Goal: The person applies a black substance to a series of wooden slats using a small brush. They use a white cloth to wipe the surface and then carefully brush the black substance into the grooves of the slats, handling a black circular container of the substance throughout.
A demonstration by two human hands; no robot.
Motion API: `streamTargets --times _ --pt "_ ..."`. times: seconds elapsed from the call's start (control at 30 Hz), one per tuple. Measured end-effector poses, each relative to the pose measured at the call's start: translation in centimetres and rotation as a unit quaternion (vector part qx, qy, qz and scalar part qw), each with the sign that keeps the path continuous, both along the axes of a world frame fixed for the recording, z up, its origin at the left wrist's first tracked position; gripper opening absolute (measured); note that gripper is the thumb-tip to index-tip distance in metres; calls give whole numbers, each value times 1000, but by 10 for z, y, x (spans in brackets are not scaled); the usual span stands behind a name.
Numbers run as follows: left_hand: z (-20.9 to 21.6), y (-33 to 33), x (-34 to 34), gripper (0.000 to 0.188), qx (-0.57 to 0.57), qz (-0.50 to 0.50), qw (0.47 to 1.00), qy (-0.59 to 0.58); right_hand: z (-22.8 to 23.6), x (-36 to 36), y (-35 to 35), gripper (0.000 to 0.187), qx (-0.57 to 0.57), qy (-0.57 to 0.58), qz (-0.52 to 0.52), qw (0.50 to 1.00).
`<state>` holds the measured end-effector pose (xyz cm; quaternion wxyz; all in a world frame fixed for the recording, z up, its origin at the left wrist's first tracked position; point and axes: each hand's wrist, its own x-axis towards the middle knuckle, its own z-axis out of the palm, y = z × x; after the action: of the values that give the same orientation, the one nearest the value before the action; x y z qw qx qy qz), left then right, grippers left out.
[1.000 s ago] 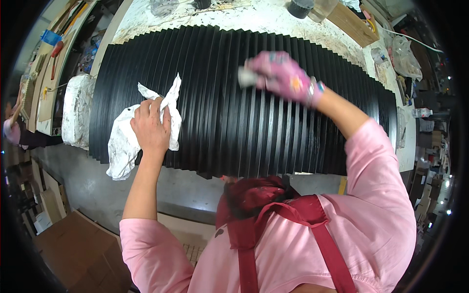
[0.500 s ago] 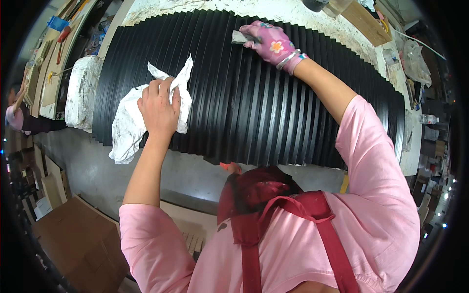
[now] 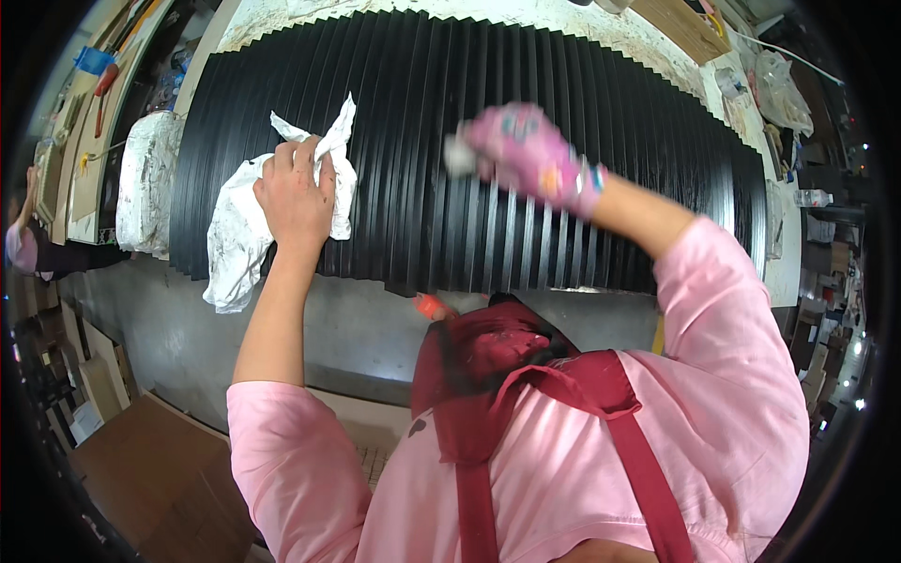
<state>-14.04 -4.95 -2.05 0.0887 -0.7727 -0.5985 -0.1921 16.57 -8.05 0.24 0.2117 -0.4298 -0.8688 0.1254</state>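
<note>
Left hand (image 3: 293, 192) pinned crumpled white rag (image 3: 239, 225) on black ribbed pleated panel (image 3: 422, 113), which lay across the bench. Gloved right hand (image 3: 526, 155), blurred, pinched a small pale pad (image 3: 458, 155). Risk: rag edge dragging residue across finished ribs.

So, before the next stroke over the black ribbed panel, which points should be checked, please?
1. Left hand presses the white rag on the black ribbed panel: ok.
2. Right hand in its pink glove grips a small pale pad: ok, though blurred.
3. Pad touching the ribs: cannot tell.
4. Panel lies flat on the bench: ok.
5. Rag hangs over the panel's near edge: not ok.
</note>
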Motion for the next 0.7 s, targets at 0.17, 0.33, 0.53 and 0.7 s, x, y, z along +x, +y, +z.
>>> streamTargets --times 0.17,0.33,0.53,0.7 --pt "-7 -2 -3 27 2 -3 1000 4 3 -14 -64 20 39 -13 166 985" --pt "-5 -1 5 27 2 -18 1000 -14 -13 69 41 28 98 -9 -181 979" --pt "-4 -7 -7 28 -3 -2 1000 -8 6 19 -95 36 -54 -22 125 990" --pt "-7 -5 -6 28 14 -10 1000 0 18 7 -36 35 -46 113 51 991"
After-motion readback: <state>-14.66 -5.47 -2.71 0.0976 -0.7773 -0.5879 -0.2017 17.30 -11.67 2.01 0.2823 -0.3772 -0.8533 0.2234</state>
